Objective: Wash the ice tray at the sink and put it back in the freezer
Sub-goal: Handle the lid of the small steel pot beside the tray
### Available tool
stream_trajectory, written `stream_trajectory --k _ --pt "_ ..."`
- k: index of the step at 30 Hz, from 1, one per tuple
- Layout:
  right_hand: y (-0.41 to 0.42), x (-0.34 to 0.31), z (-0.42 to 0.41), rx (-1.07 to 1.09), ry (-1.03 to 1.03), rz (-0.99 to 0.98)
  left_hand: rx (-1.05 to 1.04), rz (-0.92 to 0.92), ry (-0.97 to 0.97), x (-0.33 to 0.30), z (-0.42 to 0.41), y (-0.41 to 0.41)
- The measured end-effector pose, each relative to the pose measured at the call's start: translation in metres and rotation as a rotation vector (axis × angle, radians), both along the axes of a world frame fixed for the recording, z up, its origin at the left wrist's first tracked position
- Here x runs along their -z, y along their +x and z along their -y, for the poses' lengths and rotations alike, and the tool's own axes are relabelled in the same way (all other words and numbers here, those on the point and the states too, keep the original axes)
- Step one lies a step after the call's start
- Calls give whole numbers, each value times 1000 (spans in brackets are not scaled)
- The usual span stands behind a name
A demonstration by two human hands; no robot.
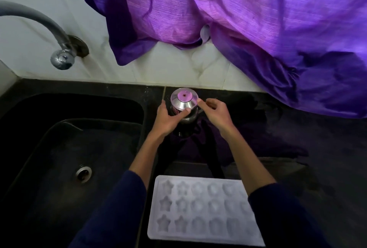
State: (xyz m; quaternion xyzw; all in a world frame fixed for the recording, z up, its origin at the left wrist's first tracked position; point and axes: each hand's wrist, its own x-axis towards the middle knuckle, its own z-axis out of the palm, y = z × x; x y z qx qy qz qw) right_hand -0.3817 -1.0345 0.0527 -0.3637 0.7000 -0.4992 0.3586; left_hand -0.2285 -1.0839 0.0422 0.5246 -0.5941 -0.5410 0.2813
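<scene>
While both hands grip it, the metal container [183,107] shows no readable label.

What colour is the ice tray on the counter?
The ice tray is white to pale lavender under purple light, with star and rounded moulds; seen in the head view.

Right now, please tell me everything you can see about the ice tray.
The ice tray is a pale, whitish rectangle that looks like soft silicone or plastic. It lies flat, open side up, on the dark counter just right of the sink, near the bottom of the view. It shows three rows of moulded cavities: star shapes at the left, rounder ones further right. No ice is visible in them. Neither hand touches it; the right sleeve hides its right edge.
</scene>
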Motion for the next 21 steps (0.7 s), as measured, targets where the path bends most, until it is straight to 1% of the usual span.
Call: stream_trajectory --k 3,5,8,11,13,18,21 --pt "-1 16 10 -75 15 101 -4 -80 24 10 4 -2" --pt "-3 24 13 -93 42 173 -17 -135 -5 14 6 -4" --pt "-8 28 14 -151 16 237 -4 -214 -39 17 6 -6" --pt "-10 25 14 -228 -2 238 9 -236 -77 20 6 -7" --pt "-10 23 15 -245 -19 227 15 -244 -94 20 5 -7" --pt "-11 15 6 -284 -35 127 25 -248 -134 18 -8 -7" --pt "-12 3 -10 -295 -75 126 38 -265 -169 10 -22 -7"
